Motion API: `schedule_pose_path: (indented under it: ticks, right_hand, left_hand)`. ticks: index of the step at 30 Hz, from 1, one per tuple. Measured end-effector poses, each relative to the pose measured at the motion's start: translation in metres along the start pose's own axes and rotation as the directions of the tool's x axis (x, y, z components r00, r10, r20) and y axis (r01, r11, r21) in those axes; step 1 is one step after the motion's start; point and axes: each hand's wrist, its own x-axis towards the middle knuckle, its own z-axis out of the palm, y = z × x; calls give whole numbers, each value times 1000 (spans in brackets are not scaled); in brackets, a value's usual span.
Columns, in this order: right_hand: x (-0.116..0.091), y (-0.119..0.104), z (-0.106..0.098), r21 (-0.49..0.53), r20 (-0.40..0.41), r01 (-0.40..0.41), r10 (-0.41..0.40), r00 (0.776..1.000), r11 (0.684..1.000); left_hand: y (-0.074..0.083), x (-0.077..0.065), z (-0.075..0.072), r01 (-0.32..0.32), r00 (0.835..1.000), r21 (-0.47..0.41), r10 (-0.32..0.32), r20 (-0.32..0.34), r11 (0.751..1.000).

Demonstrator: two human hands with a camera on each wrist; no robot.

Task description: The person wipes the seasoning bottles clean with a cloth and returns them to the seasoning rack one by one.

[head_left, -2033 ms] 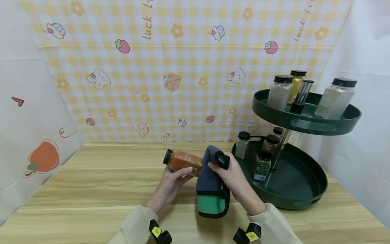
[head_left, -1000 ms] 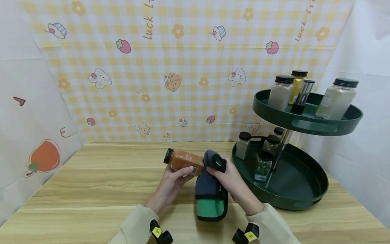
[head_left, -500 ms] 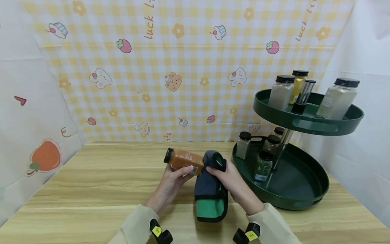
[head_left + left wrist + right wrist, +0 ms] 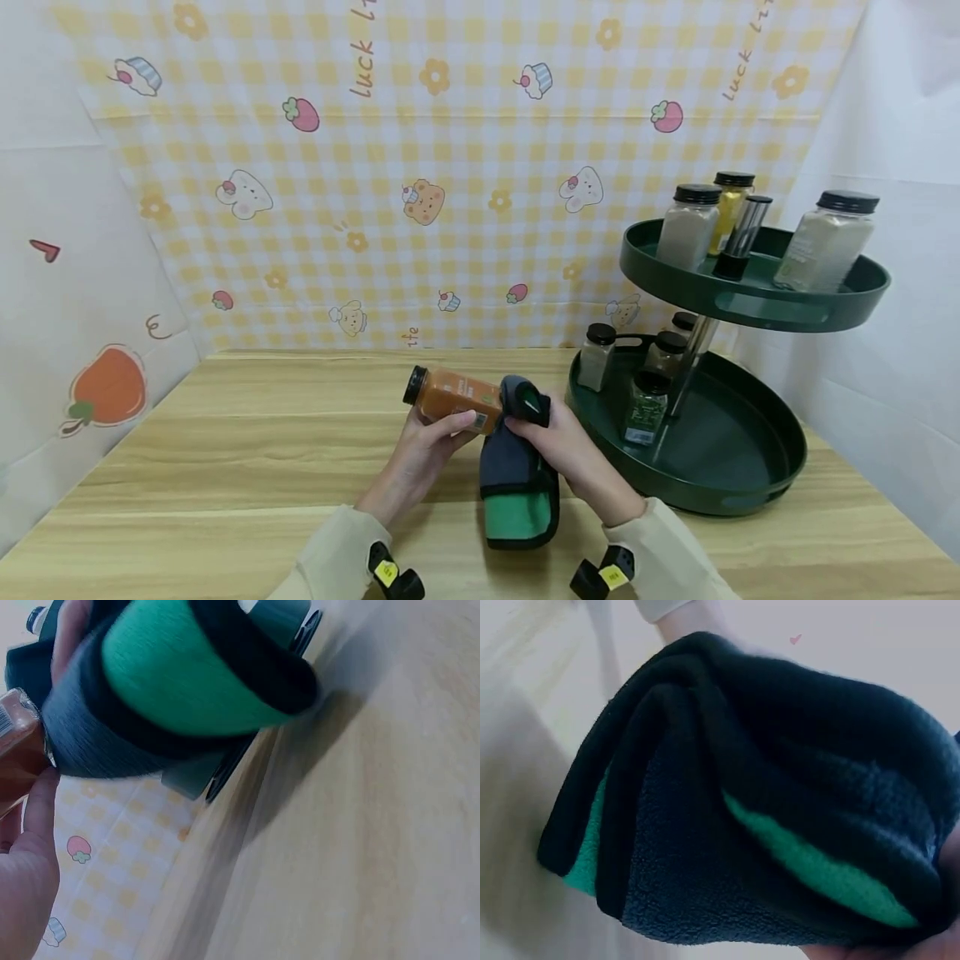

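My left hand (image 4: 423,446) grips a spice jar (image 4: 456,398) of orange-brown powder, tipped on its side with the black lid toward the left. In my right hand (image 4: 558,437) is a folded cleaning cloth (image 4: 517,467), dark grey on one face and green on the other, edged in black. The cloth's upper part lies against the jar's base end, and its lower end hangs over the table. Seen from the left wrist, the cloth (image 4: 187,667) is blurred beside the jar (image 4: 21,750). The folded cloth (image 4: 705,825) fills most of the right wrist view.
On the right stands a dark green two-tier rack (image 4: 750,492). Its upper tray (image 4: 757,304) bears several black-lidded jars, including a large white one (image 4: 825,242). A green herb jar (image 4: 645,408) and several others stand on the lower tray. A wooden table (image 4: 247,442) lies beneath.
My right hand and the cloth have shifted slightly down and left along the jar's base end. The left hand holds the jar almost still.
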Motion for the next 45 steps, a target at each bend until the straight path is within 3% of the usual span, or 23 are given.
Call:
schedule_pose_path:
  ticks: [8, 20, 34, 45]
  right_hand:
    - [1, 4, 5, 25, 28, -14, 13, 1000, 1000]
    - [-10, -21, -16, 7, -12, -5, 5, 1000, 1000]
    - [1, 5, 5, -34, 29, -25, 26, 999, 999]
    - [-3, -7, -6, 30, 40, -39, 38, 998, 999]
  left_hand:
    - [1, 0, 0, -7, 1000, 22, 7, 3, 1000]
    - [-2, 2, -3, 9, 1000, 60, -8, -19, 998]
    - [1, 0, 0, 7, 1000, 42, -7, -13, 999]
    - [0, 1, -1, 10, 1000, 73, -9, -20, 997]
